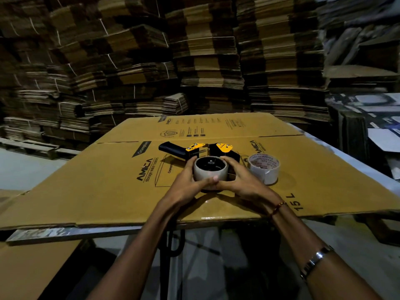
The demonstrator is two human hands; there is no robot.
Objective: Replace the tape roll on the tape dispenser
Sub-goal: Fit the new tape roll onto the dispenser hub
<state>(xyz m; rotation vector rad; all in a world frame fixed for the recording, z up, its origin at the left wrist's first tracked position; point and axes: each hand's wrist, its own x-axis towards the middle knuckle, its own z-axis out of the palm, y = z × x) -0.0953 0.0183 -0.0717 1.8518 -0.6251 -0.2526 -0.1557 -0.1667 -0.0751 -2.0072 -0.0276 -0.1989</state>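
Observation:
A black and yellow tape dispenser (pixel 195 150) lies on its side on a flattened cardboard box (pixel 112 182). A pale tape roll (pixel 208 174) sits on the dispenser's black hub. My left hand (pixel 190 181) grips the roll from the left, thumb over its far rim and fingers curled along its near side. My right hand (pixel 240 180) grips it from the right in the same way, and the fingertips of both hands meet in front of the roll. A second tape roll (pixel 263 169) with a printed core stands just to the right, untouched.
The cardboard sheet covers a metal table (pixel 65 232) whose near edge shows below it. Tall stacks of flattened cartons (pixel 194 61) fill the background and the right side. More cardboard (pixel 32 267) lies low at the left.

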